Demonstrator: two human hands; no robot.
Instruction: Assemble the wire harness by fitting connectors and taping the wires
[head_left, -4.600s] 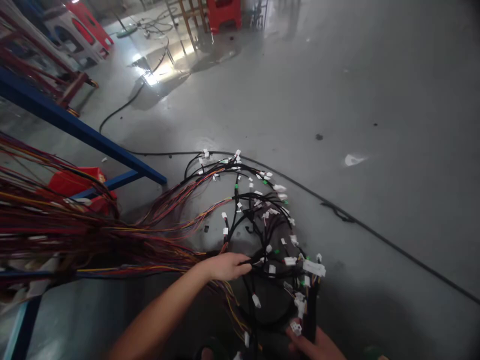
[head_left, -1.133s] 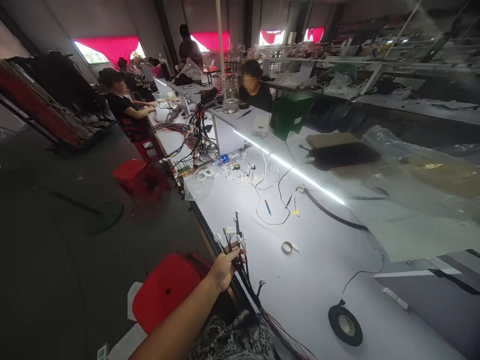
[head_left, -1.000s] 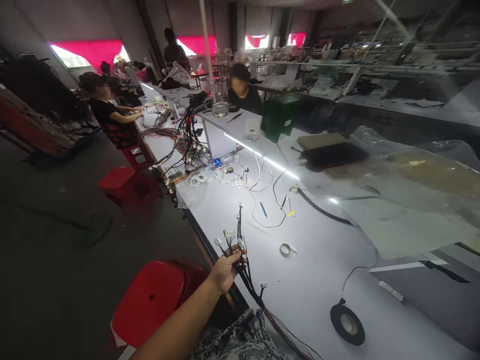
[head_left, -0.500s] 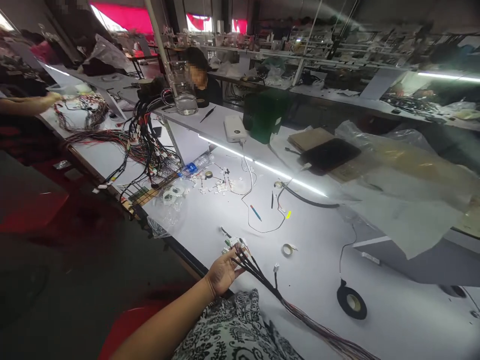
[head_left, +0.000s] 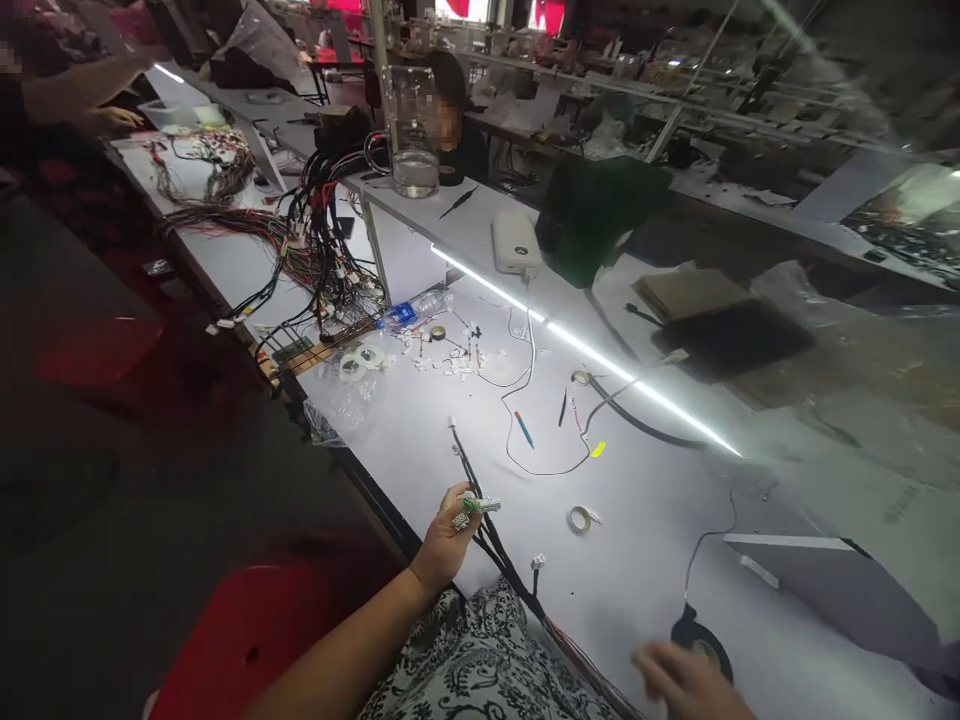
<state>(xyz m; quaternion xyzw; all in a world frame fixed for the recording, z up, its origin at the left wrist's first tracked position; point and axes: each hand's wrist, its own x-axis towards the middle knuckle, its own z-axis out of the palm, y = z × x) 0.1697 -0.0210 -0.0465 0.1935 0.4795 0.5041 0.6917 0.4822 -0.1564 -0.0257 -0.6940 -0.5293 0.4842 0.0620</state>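
Note:
My left hand (head_left: 442, 540) is closed around the black-sleeved branches of a wire harness (head_left: 510, 570), near the table's front edge. White and green connectors (head_left: 476, 505) stick out at its fingers, and one thin branch points away past the hand. Another short branch with a white connector (head_left: 538, 563) stands off to the right. My right hand (head_left: 682, 680), smeared by motion, is low at the right over the table, beside a roll of black tape (head_left: 701, 645). Whether its fingers hold anything is not clear.
On the white table (head_left: 480, 420) are a tape roll (head_left: 579, 519), a blue pen (head_left: 523, 430), a thin cable, small connectors (head_left: 457, 362) and a plastic bag (head_left: 341, 400). More harnesses (head_left: 322, 240) lie left. A power bank (head_left: 515, 243) and glass mug (head_left: 414, 150) stand on the shelf.
My right hand has come into view at the lower right. My left hand has turned, and the connectors it holds now face up. The camera view has shifted.

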